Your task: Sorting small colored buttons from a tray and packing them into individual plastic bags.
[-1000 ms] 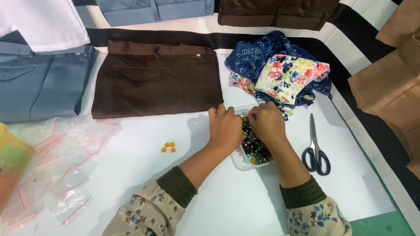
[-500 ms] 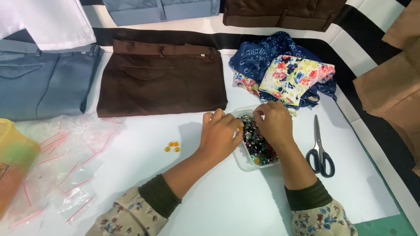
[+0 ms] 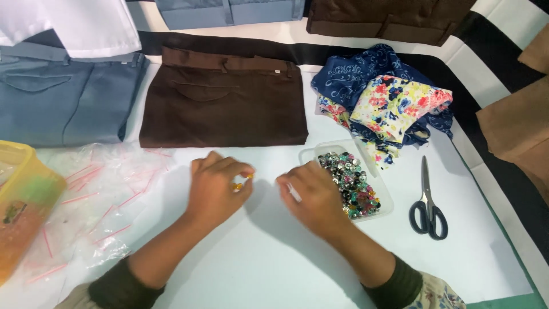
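Note:
My left hand (image 3: 214,187) rests on the white table with its fingers curled over a few small orange buttons (image 3: 238,185), one pinched at the fingertips. My right hand (image 3: 313,197) lies just left of a clear plastic tray (image 3: 384,201) heaped with several mixed coloured buttons (image 3: 351,182). Its fingers are curled, and a thin pale sliver (image 3: 293,192) shows between thumb and fingers; what it is I cannot tell. Both forearms wear dark green cuffs and floral sleeves.
Black-handled scissors (image 3: 428,201) lie right of the tray. Folded brown trousers (image 3: 224,106), blue-grey trousers (image 3: 57,106) and floral cloth (image 3: 394,106) sit behind. Clear zip bags (image 3: 108,194) and a yellow box (image 3: 20,194) are at the left. Brown paper (image 3: 517,131) lies at the right.
Both hands have come out of the button tray and moved left. My left hand now covers the orange buttons that lay bare on the table before.

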